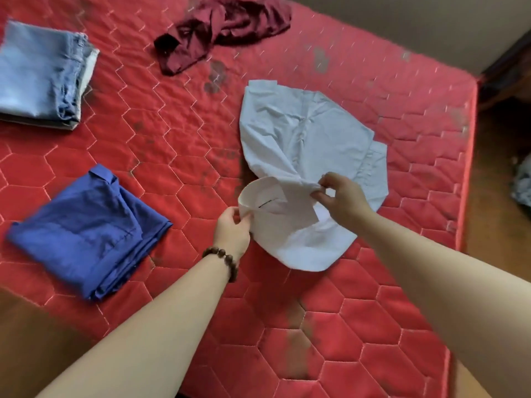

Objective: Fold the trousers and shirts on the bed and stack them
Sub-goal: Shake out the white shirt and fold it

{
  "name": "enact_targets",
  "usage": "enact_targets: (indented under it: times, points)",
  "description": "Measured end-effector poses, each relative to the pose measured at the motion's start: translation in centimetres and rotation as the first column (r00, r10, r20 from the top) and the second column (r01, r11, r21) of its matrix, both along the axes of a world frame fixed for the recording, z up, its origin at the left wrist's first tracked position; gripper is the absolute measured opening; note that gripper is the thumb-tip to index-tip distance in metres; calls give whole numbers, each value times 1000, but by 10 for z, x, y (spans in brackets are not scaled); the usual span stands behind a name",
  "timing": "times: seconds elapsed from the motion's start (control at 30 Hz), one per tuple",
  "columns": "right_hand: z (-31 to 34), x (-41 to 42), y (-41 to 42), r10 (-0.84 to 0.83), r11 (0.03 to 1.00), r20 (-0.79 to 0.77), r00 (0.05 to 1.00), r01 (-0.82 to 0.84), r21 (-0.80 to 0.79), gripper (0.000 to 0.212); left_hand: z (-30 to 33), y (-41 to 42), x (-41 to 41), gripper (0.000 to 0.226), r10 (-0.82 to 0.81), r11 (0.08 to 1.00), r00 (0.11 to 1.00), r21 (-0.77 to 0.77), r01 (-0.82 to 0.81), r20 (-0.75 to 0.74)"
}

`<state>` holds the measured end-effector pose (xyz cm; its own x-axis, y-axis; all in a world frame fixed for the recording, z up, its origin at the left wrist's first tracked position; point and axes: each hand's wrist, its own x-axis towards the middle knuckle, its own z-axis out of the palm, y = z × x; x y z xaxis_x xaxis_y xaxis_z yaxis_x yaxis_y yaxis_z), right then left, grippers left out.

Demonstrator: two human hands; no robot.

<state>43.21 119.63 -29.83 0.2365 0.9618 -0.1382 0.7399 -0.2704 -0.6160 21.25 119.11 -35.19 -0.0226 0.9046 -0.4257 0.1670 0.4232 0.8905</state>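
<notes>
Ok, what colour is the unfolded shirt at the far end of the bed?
Dark red, maroon, lying crumpled; the head view shows it best.

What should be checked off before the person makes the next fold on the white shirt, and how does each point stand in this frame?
1. Left hand grips the collar of the white shirt: ok.
2. Right hand pinches the shirt fabric near the collar: ok.
3. Shirt lies flat and smooth on the red mattress: not ok, it is bunched and creased.
4. Sleeves tucked in: cannot tell, the folds hide them.
5. Bare mattress around the shirt to fold on: ok.
6. Other clothes done: not ok, the maroon garment lies crumpled; the blue garment and jeans are folded but apart, not stacked.
</notes>
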Motion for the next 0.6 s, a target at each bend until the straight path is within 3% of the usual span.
enact_targets:
  times: [0.13,0.37,0.6]
  points:
    - [122,15,7,-14,990,-217,976,43,131,27,113,33,1,11,-109,990,983,103,95,147]
    - [324,26,1,-19,934,-208,978,92,344,31,321,70,-1,4,-307,907,902,379,182,302]
    - [455,4,-17,15,851,-336,942,164,498,23,470,99,-11,12,-422,728,882,658,192,209]
